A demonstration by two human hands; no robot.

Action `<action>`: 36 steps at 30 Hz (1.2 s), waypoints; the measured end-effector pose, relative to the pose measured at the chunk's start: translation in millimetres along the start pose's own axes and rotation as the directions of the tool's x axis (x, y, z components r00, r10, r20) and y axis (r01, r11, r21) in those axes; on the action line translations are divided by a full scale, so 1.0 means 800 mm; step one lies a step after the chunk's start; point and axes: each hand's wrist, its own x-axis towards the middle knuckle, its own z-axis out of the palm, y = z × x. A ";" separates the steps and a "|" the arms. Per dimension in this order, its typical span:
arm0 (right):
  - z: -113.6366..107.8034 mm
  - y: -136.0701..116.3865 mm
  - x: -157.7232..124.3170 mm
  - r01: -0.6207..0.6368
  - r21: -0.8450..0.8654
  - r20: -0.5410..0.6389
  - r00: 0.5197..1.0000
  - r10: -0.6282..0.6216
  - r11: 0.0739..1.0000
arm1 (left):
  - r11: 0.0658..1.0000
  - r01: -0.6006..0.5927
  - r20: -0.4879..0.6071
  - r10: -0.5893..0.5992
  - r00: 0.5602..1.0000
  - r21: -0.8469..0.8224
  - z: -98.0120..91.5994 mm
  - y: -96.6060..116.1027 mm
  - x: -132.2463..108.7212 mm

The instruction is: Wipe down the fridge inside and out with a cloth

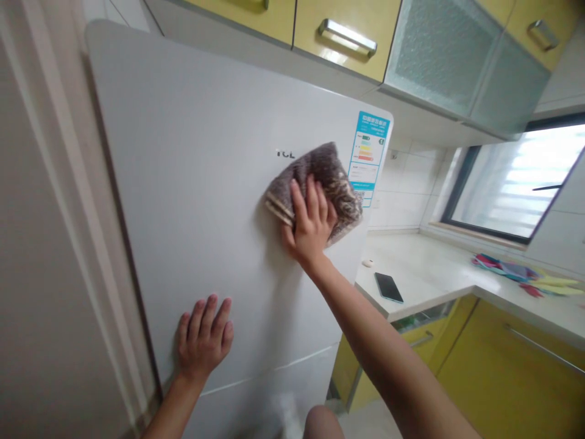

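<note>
A tall white fridge fills the middle of the view. My right hand presses a folded brown-grey cloth flat against the upper fridge door, just below the logo and left of a blue energy label. Its fingers lie over the cloth. My left hand rests flat on the door lower down, fingers stretched out and holding nothing, just above the seam between the upper and lower doors.
A white counter runs to the right with a dark phone on it and coloured items near the window. Yellow cabinets sit above and below. A pale wall or door stands close on the left.
</note>
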 end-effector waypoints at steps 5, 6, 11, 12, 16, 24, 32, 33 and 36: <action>-0.007 -0.014 -0.041 0.652 0.343 0.286 0.614 -0.736 0.677 | 1.000 -0.007 0.005 0.007 1.000 -0.002 0.001 -0.004 -0.004; -0.011 -0.009 -0.039 0.720 0.428 0.322 0.443 -0.837 0.546 | 1.000 -0.004 0.000 0.004 1.000 -0.003 0.001 -0.005 -0.006; -0.032 0.035 0.100 0.757 0.544 0.422 0.126 -0.897 0.363 | 0.998 0.045 0.005 -0.045 0.999 -0.050 0.006 -0.003 -0.011; -0.033 0.043 0.141 0.758 0.456 0.441 0.262 -0.858 0.466 | 0.996 0.058 0.009 -0.057 0.998 -0.066 0.006 -0.003 -0.012; -0.018 0.053 0.262 0.420 0.028 0.188 0.889 -0.418 0.907 | 0.994 0.071 0.013 -0.070 0.997 -0.082 0.008 -0.003 -0.013; 0.007 -0.044 0.072 0.492 0.089 0.145 0.854 -0.500 0.866 | 0.999 0.016 0.014 -0.015 1.000 -0.048 0.006 -0.009 -0.012; -0.022 0.063 -0.003 0.914 0.405 0.030 -0.001 -1.000 0.011 | 0.998 -0.053 -0.028 0.052 0.998 -0.023 0.004 -0.012 -0.009; -0.024 0.089 0.017 0.912 0.401 0.033 0.084 -0.996 0.090 | 0.999 -0.044 -0.033 0.044 0.999 -0.013 0.004 -0.010 -0.007; -0.033 0.160 0.078 0.821 0.210 0.063 0.531 -0.845 0.531 | 0.998 -0.059 -0.058 0.059 0.997 0.007 0.003 -0.008 -0.002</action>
